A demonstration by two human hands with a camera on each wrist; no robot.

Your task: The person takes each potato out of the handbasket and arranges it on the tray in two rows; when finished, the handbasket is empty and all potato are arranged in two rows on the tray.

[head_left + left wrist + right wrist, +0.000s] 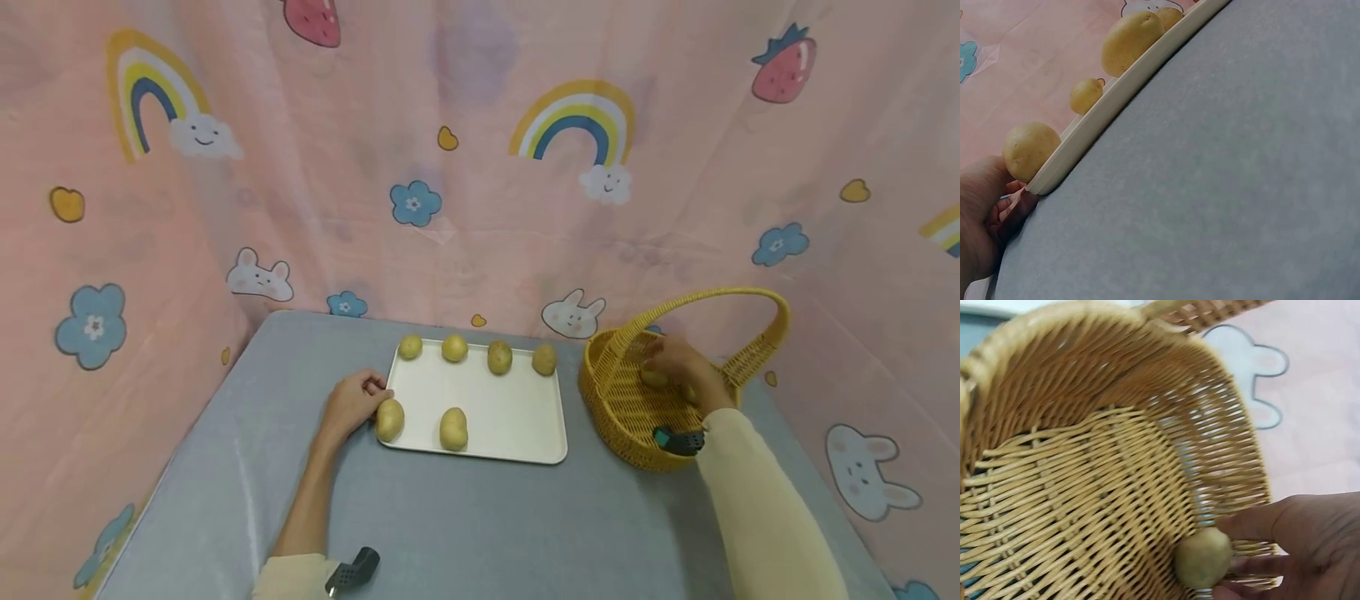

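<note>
A white rectangular tray (495, 408) lies on the table with several potatoes along its far edge. Two more, a left potato (390, 420) and a second potato (453, 429), sit along its near edge. At the tray's left side, my left hand (352, 404) grips the rim beside the left potato; the left wrist view shows its curled fingers at the tray corner. My right hand (681, 367) reaches inside a yellow wicker basket (611, 421). Its thumb and fingers hold a potato (1204, 557) low against the basket's wall. Another potato (688, 393) lies partly hidden under that hand.
The basket's tall arched handle (712, 293) rises over the right hand. A grey cloth (510, 525) covers the table. Pink printed curtains (480, 250) hang close behind and on both sides. The basket stands just right of the tray.
</note>
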